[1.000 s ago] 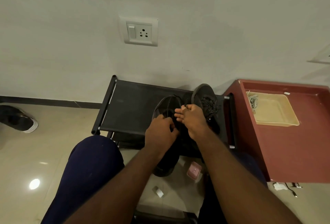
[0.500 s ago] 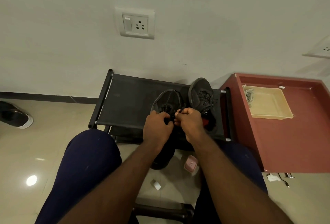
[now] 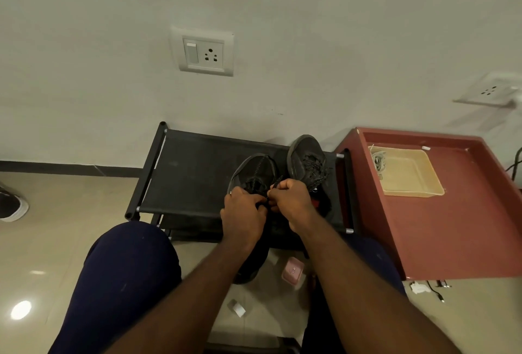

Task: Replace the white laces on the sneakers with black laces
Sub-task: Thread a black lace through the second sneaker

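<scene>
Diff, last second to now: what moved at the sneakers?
The right hand curled its spread fingers into a grip on the black lace. The left hand kept holding the lace at the near sneaker. The second sneaker, rack and tray stayed put.

Left hand (image 3: 243, 214), right hand (image 3: 292, 201) bare; forearms (image 3: 197, 283) bare; dark navy trousers (image 3: 127, 269), pale specks.
</scene>
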The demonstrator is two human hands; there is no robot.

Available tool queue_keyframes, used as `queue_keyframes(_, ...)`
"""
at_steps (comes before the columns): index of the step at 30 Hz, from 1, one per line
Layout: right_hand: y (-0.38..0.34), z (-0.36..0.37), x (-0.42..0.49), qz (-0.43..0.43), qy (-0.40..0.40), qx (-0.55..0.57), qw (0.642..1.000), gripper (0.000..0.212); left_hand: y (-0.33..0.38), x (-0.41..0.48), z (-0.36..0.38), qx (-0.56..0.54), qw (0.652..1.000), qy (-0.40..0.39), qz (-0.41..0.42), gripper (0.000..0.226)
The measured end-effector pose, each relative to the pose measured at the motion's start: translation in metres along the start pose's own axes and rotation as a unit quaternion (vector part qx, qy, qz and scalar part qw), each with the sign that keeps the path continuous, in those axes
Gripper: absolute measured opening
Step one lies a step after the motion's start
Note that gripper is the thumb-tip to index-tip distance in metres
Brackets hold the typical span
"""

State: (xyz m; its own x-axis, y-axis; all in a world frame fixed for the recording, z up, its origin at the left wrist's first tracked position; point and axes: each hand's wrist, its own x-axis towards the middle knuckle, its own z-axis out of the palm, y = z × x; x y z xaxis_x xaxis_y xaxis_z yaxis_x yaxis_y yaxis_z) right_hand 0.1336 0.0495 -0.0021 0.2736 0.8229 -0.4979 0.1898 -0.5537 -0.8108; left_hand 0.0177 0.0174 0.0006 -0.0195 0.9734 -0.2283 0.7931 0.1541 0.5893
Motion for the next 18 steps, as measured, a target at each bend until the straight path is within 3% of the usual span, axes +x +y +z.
queue_keyframes(9, -0.0033, -0.002, 0.0046, 0.002, -0.018, -0.014, 1.0, 0.024, -0.0036, 0.0017, 0.0028, 0.007, 1.0, 0.01, 0.001, 0.025)
queue_keyframes(18, -0.0035, -0.001, 0.0039, -0.001, -0.007, -0.018, 1.0, 0.016, 0.0002, 0.0015, 0.0035, 0.003, 1.0, 0.027, -0.016, 0.025)
